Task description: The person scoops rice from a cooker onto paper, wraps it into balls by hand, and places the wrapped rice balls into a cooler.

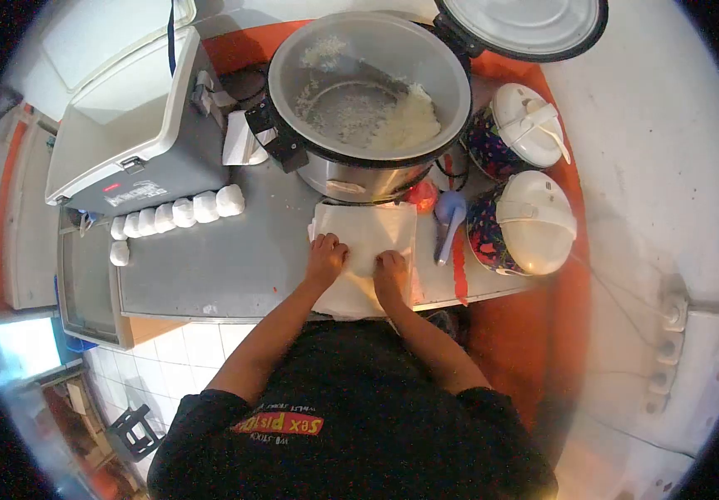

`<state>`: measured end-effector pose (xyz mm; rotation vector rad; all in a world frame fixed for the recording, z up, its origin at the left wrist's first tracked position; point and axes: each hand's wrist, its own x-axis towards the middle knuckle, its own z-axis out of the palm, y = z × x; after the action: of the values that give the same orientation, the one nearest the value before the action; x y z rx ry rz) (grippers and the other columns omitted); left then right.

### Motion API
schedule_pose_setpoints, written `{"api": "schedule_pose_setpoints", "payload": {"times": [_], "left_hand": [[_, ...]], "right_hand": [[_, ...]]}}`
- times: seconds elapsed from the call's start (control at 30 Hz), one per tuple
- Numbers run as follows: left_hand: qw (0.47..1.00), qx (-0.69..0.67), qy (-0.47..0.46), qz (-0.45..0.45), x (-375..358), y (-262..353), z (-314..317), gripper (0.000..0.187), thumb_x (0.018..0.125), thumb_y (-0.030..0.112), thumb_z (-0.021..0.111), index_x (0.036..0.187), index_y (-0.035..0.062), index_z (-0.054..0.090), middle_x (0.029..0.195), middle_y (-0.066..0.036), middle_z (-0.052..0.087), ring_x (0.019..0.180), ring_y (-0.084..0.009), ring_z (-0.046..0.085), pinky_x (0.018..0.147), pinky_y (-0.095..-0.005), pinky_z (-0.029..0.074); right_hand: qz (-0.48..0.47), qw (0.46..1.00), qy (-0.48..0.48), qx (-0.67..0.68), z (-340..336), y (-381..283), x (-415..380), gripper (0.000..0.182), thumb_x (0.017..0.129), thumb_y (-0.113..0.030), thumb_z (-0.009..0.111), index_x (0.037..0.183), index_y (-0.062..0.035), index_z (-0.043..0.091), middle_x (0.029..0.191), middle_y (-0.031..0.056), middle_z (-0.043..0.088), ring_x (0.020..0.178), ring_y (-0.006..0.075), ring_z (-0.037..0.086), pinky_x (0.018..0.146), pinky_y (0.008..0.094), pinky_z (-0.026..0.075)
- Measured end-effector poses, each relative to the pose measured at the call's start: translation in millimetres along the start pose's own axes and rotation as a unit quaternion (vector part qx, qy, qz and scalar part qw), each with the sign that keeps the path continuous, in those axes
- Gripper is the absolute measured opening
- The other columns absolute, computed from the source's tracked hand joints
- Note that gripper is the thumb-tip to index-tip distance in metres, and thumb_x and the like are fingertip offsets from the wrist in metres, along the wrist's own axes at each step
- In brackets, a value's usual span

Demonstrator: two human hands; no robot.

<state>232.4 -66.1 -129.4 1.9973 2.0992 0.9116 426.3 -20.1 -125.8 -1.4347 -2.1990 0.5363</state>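
A stack of pale wrapping paper [359, 229] lies on the counter before me. My left hand [327, 258] rests on its left half, fingers curled in against the top sheet. On the right side, my right hand [389, 275] has its fingertips pressed together at the paper. The sheet between the two hands looks slightly creased. Just beyond the stack stands a large open rice cooker [339, 171] with white rice [409, 121] clinging to its bottom and wall. A lilac rice paddle [451, 221] lies to the right of the paper, beside a small red bundle [422, 195].
Several white wrapped packets [183, 212] line up in front of an open cooler box [139, 162] at left. Two lidded patterned containers [493, 225] stand at right. The cooker's lid [530, 25] is raised. A wall borders the counter [201, 275].
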Motion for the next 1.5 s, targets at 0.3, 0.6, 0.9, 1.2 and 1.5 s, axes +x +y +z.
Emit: {"api": "schedule_pose_setpoints", "payload": {"times": [0.3,0.6,0.9,1.2,1.5], "left_hand": [[0.978,0.084,-0.142,0.13,-24,-8,-38,0.028,0.084,0.017,0.063,0.11,0.0089,0.07,0.104,-0.004,0.057,0.107,-0.0258,0.049,0.091,-0.0421,0.042],[0.96,0.025,-0.277,-0.036,18,-25,-6,0.019,0.08,0.021,0.067,0.097,0.0226,0.075,0.103,-0.003,0.063,0.103,-0.0299,0.053,0.092,-0.0493,0.041],[0.997,0.062,-0.035,0.022,-26,2,2,0.016,0.086,0.013,0.055,0.088,0.0147,0.07,0.1,-0.009,0.065,0.104,-0.0305,0.058,0.084,-0.0479,0.047],[0.969,0.056,-0.217,-0.104,-48,13,-9,0.043,0.089,0.013,0.054,0.132,0.0087,0.056,0.131,-0.012,0.056,0.124,-0.0332,0.049,0.108,-0.0543,0.034],[0.895,-0.377,-0.086,-0.224,-50,-21,-47,0.052,0.093,0.02,0.063,0.143,0.0098,0.051,0.149,-0.01,0.045,0.133,-0.0338,0.043,0.111,-0.0462,0.035]], "right_hand": [[-0.12,0.99,-0.053,-0.048,-29,12,-25,0.04,0.08,-0.004,0.061,0.12,-0.0089,0.065,0.109,0.0089,0.069,0.111,0.0316,0.058,0.101,0.053,0.038],[0.102,0.985,-0.142,0.008,-5,2,50,0.018,0.082,-0.012,0.069,0.098,-0.0042,0.064,0.091,0.0186,0.068,0.092,0.0381,0.064,0.08,0.0473,0.051],[-0.057,0.941,-0.189,-0.276,64,65,50,0.029,0.086,-0.027,0.058,0.074,-0.0034,0.069,0.077,0.0181,0.068,0.077,0.0364,0.067,0.074,0.0508,0.052],[0.053,0.993,-0.062,-0.088,41,-48,15,0.081,0.065,-0.041,0.087,0.119,0.0065,0.051,0.112,0.0274,0.058,0.106,0.044,0.058,0.097,0.0526,0.046],[0.152,0.879,-0.175,0.416,17,-120,37,0.059,0.078,0.002,0.074,0.124,-0.0017,0.037,0.111,0.0135,0.055,0.096,0.024,0.06,0.08,0.0371,0.055]]}}
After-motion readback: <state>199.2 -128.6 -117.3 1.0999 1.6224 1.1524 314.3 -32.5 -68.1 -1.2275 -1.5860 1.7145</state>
